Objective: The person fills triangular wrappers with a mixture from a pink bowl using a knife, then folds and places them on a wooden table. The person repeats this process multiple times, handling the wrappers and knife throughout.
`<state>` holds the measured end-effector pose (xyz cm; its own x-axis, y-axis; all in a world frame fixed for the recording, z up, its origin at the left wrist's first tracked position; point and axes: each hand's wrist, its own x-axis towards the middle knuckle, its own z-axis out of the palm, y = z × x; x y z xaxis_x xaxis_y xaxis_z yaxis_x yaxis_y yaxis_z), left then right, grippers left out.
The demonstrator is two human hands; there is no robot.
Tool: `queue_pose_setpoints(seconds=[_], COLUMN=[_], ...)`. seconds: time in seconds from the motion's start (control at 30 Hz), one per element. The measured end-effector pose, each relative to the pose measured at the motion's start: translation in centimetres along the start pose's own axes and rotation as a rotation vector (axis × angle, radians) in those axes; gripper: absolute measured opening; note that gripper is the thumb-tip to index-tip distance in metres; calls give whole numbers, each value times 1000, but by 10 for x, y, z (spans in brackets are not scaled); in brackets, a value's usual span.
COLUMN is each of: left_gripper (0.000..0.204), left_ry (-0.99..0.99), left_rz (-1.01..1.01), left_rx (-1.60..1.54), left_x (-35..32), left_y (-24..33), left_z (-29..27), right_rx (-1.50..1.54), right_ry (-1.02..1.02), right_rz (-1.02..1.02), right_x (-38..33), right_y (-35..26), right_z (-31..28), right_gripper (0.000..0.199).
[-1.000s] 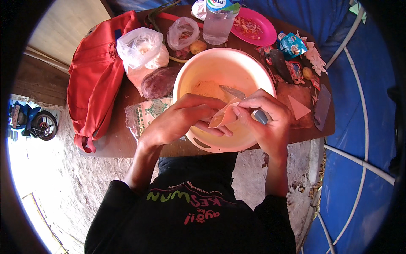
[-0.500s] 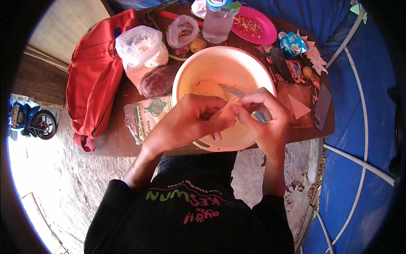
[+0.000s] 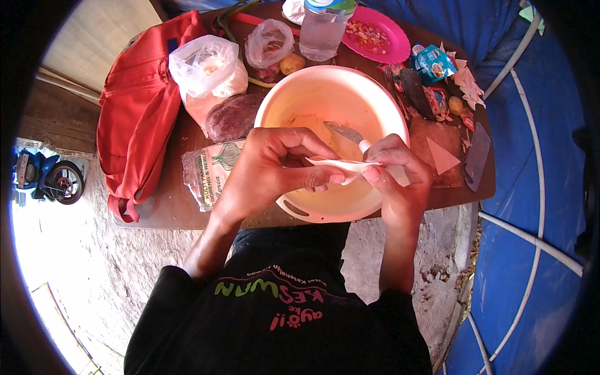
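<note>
Outdoor setting, dirt ground below, blue tarp to the right; work surface is a small brown wooden table point(image 3: 169, 206). Far left of the hands, a red bag point(image 3: 134, 119) hangs over the table edge; nearer, just beyond the left hand, a printed packet point(image 3: 209, 172), a dark reddish lump in plastic point(image 3: 231, 117) and a knotted clear bag point(image 3: 206, 65). Left hand point(image 3: 272, 165) — fingers curled closed, pinching one end of a thin pale wrapper sheet point(image 3: 340, 167). Right hand point(image 3: 400, 172) pinches the other end and also grips a knife point(image 3: 350, 134), blade pointing into the bowl. Both hands hover over the near rim of a large cream plastic bowl point(image 3: 375, 100) holding a yellowish mass at its bottom. Beyond the bowl: water bottle point(image 3: 322, 28), pink plate point(image 3: 390, 44). Right of the right hand — a board with a triangular piece point(image 3: 442, 156). Judgement: the sheet appears still flat and unfilled; folding is early, most remains.
</note>
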<state>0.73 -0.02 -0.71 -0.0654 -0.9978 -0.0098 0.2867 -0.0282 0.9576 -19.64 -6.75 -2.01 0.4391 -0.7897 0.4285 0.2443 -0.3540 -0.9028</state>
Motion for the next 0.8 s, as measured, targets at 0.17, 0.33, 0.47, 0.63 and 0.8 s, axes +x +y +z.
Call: queue_pose_setpoints(seconds=[0.17,0.33,0.47,0.63,0.8], left_gripper=[20,21,24,25,21], left_ry=[24,8,-44,-19,27], left_rz=[167,160,165,189,118], left_rx=[261,6,-42,-83,-274], left_x=[-3,0,1,0,-3], left_y=[-5,-8,-11,-12,-10], left_z=[2,-1,-6,-5,-8], right_rx=[-171,-142,-181,-206,-165], right_ry=[-66,-72,-3,-8,77], right_rz=[13,-132,-69,-112,-116], right_x=[-4,-4,-9,-9,-11], right_y=[-6,-3,-3,-4,-11], right_z=[5,6,10,10,4], right_gripper=[21,25,24,23,26])
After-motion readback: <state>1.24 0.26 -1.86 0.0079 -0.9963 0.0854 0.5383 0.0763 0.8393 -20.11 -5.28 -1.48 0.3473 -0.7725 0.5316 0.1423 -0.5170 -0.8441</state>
